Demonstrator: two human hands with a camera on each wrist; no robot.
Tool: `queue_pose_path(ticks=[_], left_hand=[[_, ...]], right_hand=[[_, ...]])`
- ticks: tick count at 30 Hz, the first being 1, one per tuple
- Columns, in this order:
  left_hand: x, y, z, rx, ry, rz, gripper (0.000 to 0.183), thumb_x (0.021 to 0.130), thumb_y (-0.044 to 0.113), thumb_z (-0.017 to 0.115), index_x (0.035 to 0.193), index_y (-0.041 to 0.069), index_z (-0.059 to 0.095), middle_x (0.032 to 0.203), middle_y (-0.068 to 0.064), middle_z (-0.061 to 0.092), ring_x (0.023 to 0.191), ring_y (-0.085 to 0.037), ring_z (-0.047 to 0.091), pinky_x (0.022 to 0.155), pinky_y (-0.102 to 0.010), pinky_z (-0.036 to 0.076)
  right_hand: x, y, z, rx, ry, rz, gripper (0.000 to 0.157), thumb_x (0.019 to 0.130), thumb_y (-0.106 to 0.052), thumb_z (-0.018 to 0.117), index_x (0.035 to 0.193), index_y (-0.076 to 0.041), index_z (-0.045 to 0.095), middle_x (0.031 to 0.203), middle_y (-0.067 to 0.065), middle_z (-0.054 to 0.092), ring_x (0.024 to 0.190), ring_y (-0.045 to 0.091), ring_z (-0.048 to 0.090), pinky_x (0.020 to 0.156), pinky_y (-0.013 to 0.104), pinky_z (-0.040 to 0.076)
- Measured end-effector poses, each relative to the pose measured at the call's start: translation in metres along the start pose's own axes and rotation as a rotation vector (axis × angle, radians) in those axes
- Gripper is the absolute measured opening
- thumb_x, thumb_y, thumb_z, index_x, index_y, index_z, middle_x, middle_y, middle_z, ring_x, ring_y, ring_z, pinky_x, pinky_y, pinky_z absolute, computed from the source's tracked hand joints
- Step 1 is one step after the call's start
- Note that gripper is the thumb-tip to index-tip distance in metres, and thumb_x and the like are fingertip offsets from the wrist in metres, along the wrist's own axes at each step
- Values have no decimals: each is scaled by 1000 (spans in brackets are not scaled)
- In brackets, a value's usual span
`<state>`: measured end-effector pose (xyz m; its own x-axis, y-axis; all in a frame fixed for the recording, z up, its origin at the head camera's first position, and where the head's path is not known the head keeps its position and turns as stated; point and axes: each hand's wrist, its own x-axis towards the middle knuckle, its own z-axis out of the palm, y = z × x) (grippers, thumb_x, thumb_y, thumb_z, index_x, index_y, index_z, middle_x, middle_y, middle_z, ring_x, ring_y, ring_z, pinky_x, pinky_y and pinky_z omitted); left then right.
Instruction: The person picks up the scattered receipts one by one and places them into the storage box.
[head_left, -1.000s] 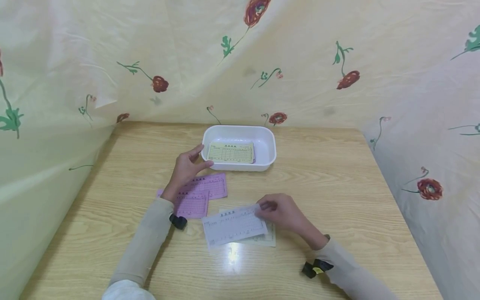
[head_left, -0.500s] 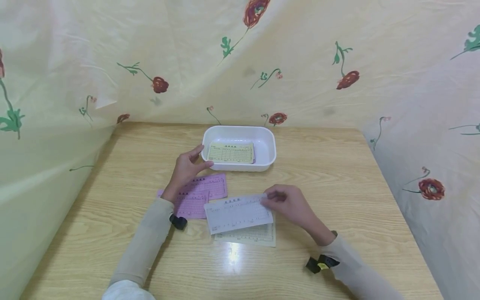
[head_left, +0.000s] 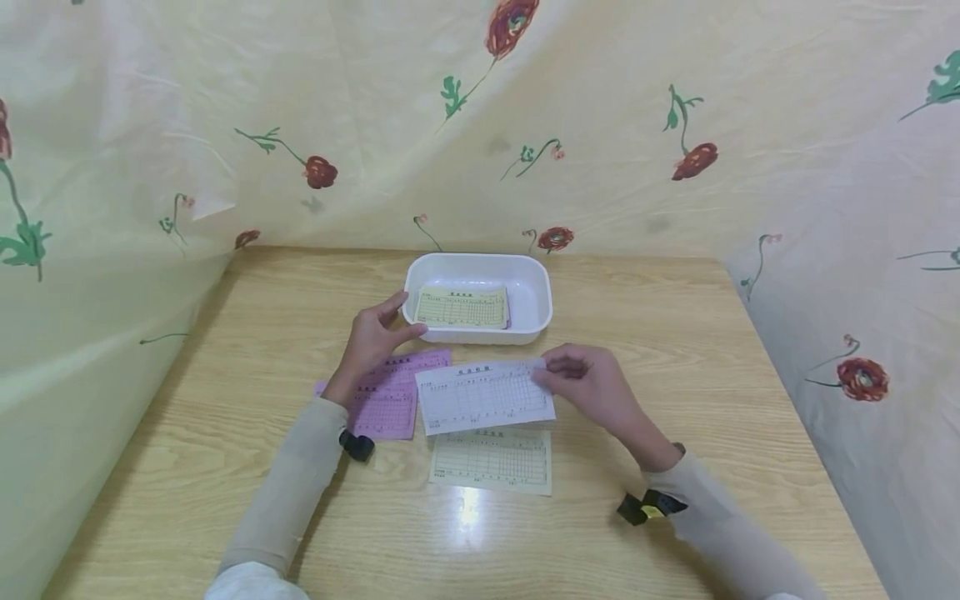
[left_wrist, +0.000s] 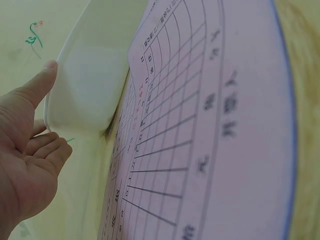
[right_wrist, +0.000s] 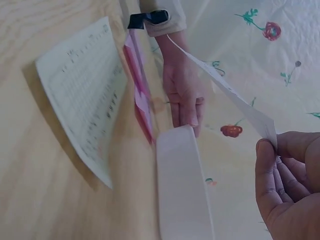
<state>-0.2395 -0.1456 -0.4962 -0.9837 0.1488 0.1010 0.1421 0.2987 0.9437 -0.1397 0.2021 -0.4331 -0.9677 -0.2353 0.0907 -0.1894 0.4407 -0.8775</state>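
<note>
Between thumb and fingertips, my right hand [head_left: 588, 383] pinches the right edge of a white printed form slip [head_left: 483, 398]. The slip is raised off the table and tilted, as the right wrist view shows. My left hand [head_left: 375, 333] grips the left end of a white plastic tray [head_left: 536, 333], its thumb and fingers at the rim. Inside the tray lie yellowish form slips [head_left: 459, 308] with a purple edge showing below. Under the left wrist are purple form slips [head_left: 386, 412], partly hidden by the arm. A pale green slip [head_left: 491, 462] lies nearer the front.
The wooden table [head_left: 675, 333] carries all of this. A flower-patterned cloth [head_left: 360, 125] hangs behind it and along both sides. Light reflects off the table front. Each wrist bears a black strapped device [head_left: 356, 445].
My right hand has lifted the white slip up and away, toward the tray and slightly right, uncovering the pale green slip beneath. My left hand has stayed on the tray.
</note>
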Motion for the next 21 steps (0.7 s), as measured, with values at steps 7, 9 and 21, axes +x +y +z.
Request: queue_pose_path(ticks=[7, 9, 21], left_hand=[[0, -1, 0, 10, -6, -8, 84, 83, 36, 86, 150, 3, 48, 162, -8, 40, 150, -24, 37, 122, -35, 39], [1, -1, 0, 11, -6, -13, 84, 83, 35, 86, 150, 3, 48, 162, -9, 39, 150, -25, 37, 121, -35, 39], [0, -1, -1, -11, -14, -12, 83, 84, 33, 86, 150, 3, 47, 162, -11, 38, 150, -26, 36, 122, -35, 39]], right_hand=[[17, -12, -12, 31, 25, -36, 16, 89, -5, 79, 101, 4, 74, 94, 16, 75, 77, 13, 73, 70, 25, 65], [23, -14, -15, 35, 38, -52, 15, 89, -5, 79, 101, 4, 74, 95, 17, 76, 76, 12, 73, 69, 26, 65], [51, -26, -32, 87, 112, -31, 24, 92, -8, 76, 109, 8, 71, 103, 26, 73, 79, 9, 73, 72, 24, 66]])
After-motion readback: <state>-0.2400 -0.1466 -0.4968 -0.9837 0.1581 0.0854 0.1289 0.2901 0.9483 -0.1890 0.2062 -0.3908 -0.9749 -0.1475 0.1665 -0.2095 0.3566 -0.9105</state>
